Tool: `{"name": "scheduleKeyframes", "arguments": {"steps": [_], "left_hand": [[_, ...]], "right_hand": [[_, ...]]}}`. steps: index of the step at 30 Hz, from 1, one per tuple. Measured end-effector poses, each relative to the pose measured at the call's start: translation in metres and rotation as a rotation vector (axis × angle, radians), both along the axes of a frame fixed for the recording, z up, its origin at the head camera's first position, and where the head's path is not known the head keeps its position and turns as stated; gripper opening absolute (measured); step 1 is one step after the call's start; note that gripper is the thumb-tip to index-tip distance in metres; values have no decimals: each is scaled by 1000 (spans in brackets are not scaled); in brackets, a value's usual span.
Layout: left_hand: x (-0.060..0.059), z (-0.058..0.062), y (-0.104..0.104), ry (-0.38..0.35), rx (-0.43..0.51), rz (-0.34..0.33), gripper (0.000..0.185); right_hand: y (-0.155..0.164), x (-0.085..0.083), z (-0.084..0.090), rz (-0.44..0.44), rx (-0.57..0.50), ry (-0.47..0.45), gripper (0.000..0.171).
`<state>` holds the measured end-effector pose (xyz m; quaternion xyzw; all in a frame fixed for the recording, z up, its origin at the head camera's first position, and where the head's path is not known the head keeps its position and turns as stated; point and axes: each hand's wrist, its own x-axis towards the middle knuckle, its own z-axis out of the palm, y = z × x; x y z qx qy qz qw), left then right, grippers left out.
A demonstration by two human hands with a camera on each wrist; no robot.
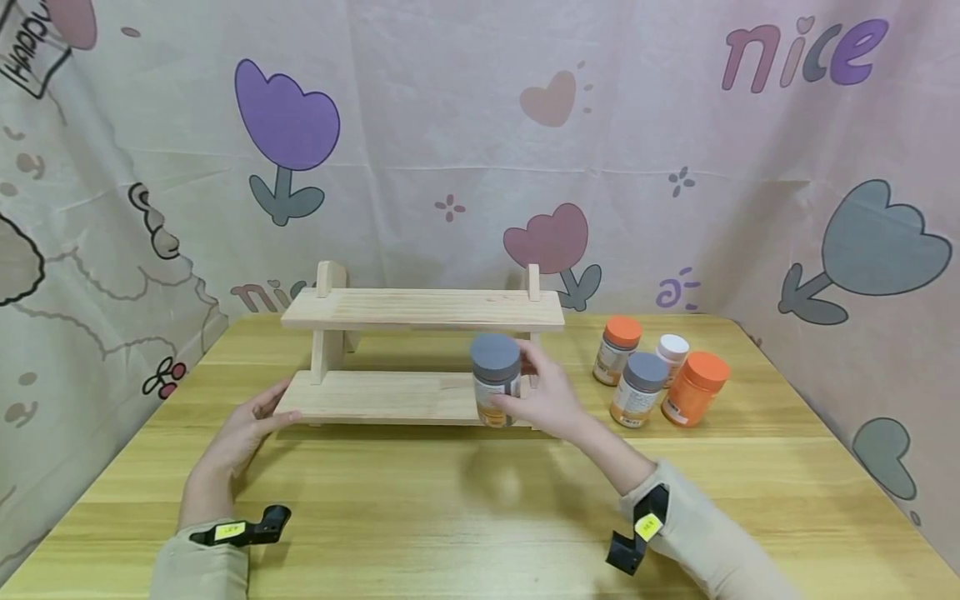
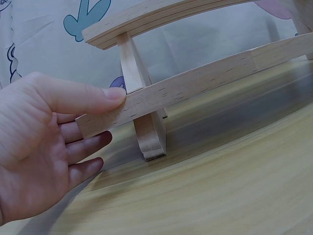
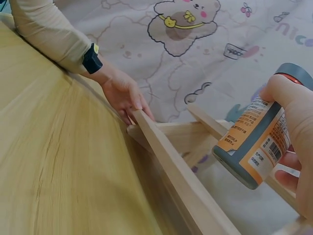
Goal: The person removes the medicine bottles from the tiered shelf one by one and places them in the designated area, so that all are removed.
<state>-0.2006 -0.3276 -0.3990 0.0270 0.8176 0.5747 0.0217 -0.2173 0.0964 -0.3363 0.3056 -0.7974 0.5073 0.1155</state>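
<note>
Right hand (image 1: 551, 400) is curled round a grey-lidded jar (image 1: 496, 379) with an orange and white label, thumb and fingers wrapped about its side; the jar is held upright just at the front right end of the lower board of a two-tier wooden shelf (image 1: 420, 310), and whether its base touches the board cannot be told. From the right wrist view the jar (image 3: 257, 142) hangs tilted in the grip above the shelf's edge. Left hand (image 1: 243, 429) lies with fingers straight and relaxed, holding nothing; its thumb (image 2: 110, 95) presses on the left end of the lower board (image 2: 195, 85), the other fingers just under it. The shelf stands on a yellow wooden desk (image 1: 420, 508). To the right of the shelf stand four more jars (image 1: 660, 371), close together: two orange-lidded, one grey-lidded, one white-lidded. A patterned cloth backdrop (image 1: 450, 125) hangs behind.
</note>
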Motion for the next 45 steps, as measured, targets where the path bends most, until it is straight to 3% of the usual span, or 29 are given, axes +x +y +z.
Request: {"name": "scheduleKeyframes", "arguments": {"steps": [4, 10, 21, 35, 45], "left_hand": [[0, -1, -1, 5, 3, 0, 75], [-1, -3, -2, 5, 3, -2, 75], [0, -2, -1, 10, -6, -11, 75], [-1, 0, 0, 7, -4, -9, 76], [-2, -1, 0, 0, -2, -7, 75]], "right_hand": [[18, 3, 1, -8, -5, 27, 61], [45, 7, 3, -102, 18, 48, 61], [90, 12, 15, -205, 42, -53, 62], [145, 17, 41, -392, 56, 38, 61], [184, 19, 57, -512, 72, 32, 56]]}}
